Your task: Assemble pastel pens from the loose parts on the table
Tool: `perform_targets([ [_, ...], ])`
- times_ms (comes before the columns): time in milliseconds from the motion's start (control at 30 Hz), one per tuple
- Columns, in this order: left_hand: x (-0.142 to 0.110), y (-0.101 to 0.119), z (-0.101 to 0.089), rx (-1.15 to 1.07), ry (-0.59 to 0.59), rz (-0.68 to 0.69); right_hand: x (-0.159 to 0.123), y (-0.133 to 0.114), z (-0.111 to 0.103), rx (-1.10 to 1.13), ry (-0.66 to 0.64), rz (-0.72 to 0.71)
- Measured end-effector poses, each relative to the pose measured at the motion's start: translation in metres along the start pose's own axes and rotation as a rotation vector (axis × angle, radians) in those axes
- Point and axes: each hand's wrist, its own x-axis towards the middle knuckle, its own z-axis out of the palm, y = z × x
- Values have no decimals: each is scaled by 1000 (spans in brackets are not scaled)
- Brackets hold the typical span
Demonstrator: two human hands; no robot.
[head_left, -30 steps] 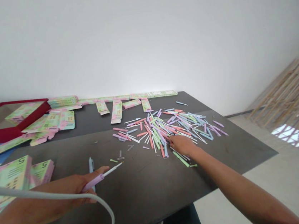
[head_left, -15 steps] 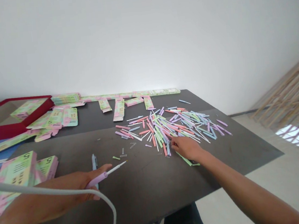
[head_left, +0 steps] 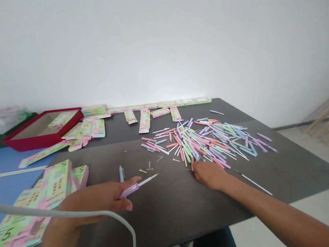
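My left hand (head_left: pixel 110 197) is closed around a light purple pen barrel (head_left: pixel 130 191), and a white refill (head_left: pixel 148 180) sticks out of its front end toward the right. Just behind the thumb is a pale blue pen (head_left: pixel 122 173); whether it lies on the table or is held, I cannot tell. At the near edge of a big heap of pastel pen barrels and white refills (head_left: pixel 202 141), my right hand (head_left: pixel 210 173) has its fingers curled closed at a red pen barrel (head_left: pixel 192 164). The hand partly hides that barrel. One loose refill (head_left: pixel 254 182) lies beside the right forearm.
Printed pen boxes (head_left: pixel 56 179) are stacked at left, with more flat boxes (head_left: pixel 144 119) along the wall. A red open box (head_left: pixel 21 143) stands back left. A small green clip (head_left: pixel 142 170) lies mid-table. A white cable (head_left: pixel 103 212) crosses before my left arm.
The view has swung left. My right hand has shifted slightly along the heap's near edge; the green barrel under it is no longer visible, and a loose refill now shows by the forearm.
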Motion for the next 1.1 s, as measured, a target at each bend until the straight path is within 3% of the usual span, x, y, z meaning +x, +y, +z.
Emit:
perform_targets([
  [100, 1, 3, -1, -19, -54, 5, 1, -1, 1, 5, 7, -13],
  [500, 0, 9, -3, -32, -72, -32, 8, 8, 2, 228, 203, -21],
  [700, 2, 5, 0, -10, -65, -16, 9, 9, -2, 573, 395, -69],
  [800, 4, 2, 3, 21, -42, 8, -2, -13, -17, 946, 462, -128],
  [900, 6, 0, 5, 34, -33, 36, -17, -49, -31, 1324, 517, -232],
  [1100, 3, 5, 5, 63, -16, 40, -26, -104, -38, 1656, 592, -309],
])
